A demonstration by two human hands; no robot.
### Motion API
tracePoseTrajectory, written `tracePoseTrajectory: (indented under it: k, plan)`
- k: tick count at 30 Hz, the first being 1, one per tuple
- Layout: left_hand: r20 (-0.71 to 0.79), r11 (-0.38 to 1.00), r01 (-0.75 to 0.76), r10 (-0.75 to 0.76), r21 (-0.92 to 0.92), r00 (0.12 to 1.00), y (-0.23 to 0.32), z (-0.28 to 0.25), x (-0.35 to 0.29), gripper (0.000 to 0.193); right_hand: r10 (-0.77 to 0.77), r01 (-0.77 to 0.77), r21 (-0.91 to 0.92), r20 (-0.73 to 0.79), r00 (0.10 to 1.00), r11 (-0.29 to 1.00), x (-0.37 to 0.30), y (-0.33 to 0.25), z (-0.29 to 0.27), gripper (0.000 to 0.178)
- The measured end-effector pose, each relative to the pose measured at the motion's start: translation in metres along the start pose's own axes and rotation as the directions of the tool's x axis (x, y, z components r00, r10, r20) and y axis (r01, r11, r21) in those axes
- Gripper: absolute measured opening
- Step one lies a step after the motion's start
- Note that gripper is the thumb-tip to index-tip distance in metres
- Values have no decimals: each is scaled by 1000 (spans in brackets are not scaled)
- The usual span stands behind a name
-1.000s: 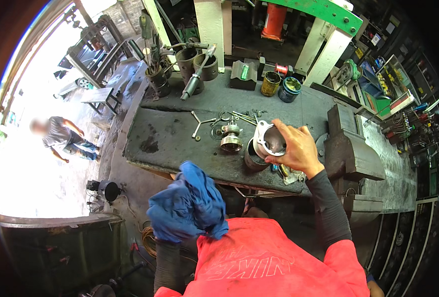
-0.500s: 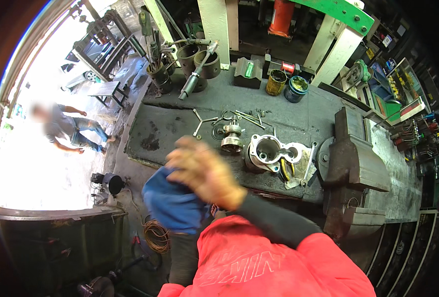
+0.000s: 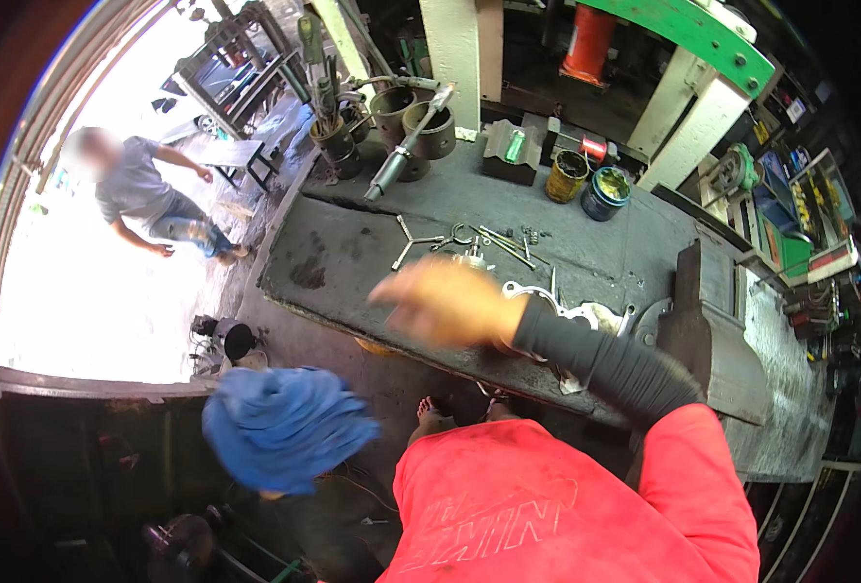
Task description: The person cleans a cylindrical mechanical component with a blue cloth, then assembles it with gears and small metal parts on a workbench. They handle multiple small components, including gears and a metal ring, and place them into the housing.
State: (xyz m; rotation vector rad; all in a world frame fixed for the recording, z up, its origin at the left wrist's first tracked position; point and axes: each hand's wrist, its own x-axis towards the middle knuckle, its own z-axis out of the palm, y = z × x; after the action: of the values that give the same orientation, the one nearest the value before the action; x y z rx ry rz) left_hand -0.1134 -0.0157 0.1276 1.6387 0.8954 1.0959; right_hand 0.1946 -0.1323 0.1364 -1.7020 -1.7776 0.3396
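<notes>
A blue cloth (image 3: 287, 428), off the workbench's (image 3: 348, 291) near edge toward its left, hides the left hand, so its grip cannot be told. The right hand (image 3: 455, 303) is blurred above the workbench, fingers unclear. On the workbench, a metal casing (image 3: 526, 288) shows partly behind the right arm.

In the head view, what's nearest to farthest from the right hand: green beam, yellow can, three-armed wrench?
1. Three-armed wrench: on the bench, ahead-left of the right hand.
2. Yellow can: far side, to the right.
3. Green beam: upper right, beyond the can.
</notes>
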Motion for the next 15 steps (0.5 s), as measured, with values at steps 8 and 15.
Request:
tracePoseTrajectory:
  k: [8,15]
  plan:
    - [-149,992,128,-126,2,981,-5,-13,-12,34,-120,455,-488,573,811,745,-4,192,21,61]
    - [-39,943,330,-332,-52,943,-27,24,-25,33,-215,589,-502,617,757,634,3,218,49,27]
